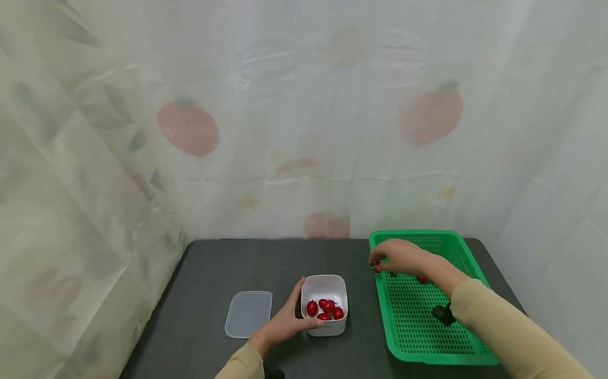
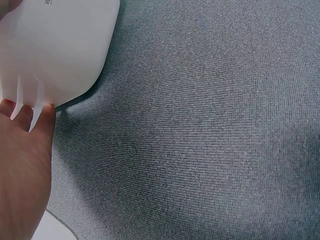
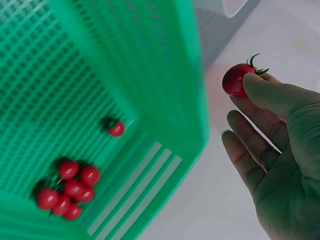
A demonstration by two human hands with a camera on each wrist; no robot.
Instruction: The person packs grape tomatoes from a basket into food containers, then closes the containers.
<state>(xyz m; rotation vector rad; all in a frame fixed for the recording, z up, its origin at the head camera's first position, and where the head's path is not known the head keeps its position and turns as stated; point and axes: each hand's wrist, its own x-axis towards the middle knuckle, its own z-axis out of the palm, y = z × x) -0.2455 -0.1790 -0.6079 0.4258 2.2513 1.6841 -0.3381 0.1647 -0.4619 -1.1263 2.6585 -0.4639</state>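
Note:
My left hand (image 1: 282,324) grips a small square white container (image 1: 328,329), with the thumb along its near side and fingers at its left. Several red cherry tomatoes (image 1: 329,306) lie inside it. In the left wrist view, fingertips (image 2: 46,114) press the container's pale wall. Between thumb and index finger, my right hand (image 3: 280,125) pinches one cherry tomato (image 3: 234,80) with its green stem on. That hand is over the left rim of a green plastic basket (image 1: 389,323). More cherry tomatoes (image 3: 73,188) cluster in a corner of the basket, and a single one (image 3: 116,128) lies apart.
A translucent lid (image 1: 249,314) lies flat on the dark grey table (image 1: 200,364), left of the container. The basket stands at the table's right side. Printed curtains (image 1: 296,121) hang behind the table and along both sides.

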